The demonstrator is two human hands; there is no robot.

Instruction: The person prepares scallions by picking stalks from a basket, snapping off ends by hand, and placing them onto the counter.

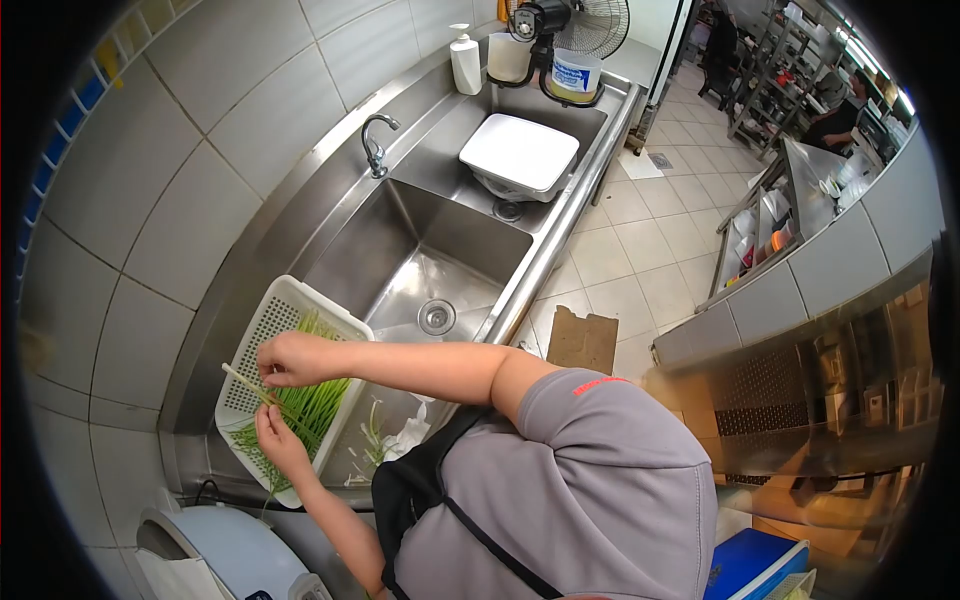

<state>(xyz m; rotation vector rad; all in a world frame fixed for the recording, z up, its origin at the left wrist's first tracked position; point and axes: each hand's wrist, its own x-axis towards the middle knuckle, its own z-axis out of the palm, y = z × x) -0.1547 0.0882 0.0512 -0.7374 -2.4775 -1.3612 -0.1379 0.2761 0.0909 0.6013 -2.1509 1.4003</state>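
Observation:
A white perforated plastic basket (352,322) stands tilted in the view on the steel counter, with a bunch of long thin green onions (318,412) in it. Over the basket, my right hand (298,358) has its fingers closed on a green onion stalk (243,380) with a pale end. Just below, my left hand (280,442) pinches the same stalk, as far as I can see. Beside the basket lie loose trimmings (372,440) with pale roots and a crumpled white scrap (408,436).
A steel sink basin (400,255) with a faucet (375,145) adjoins the basket. Farther along are a white-lidded container (520,152), a pump bottle (465,62), a tub (575,75) and a fan (598,25). Cardboard (583,340) lies on the floor. Another person (835,125) is at far right.

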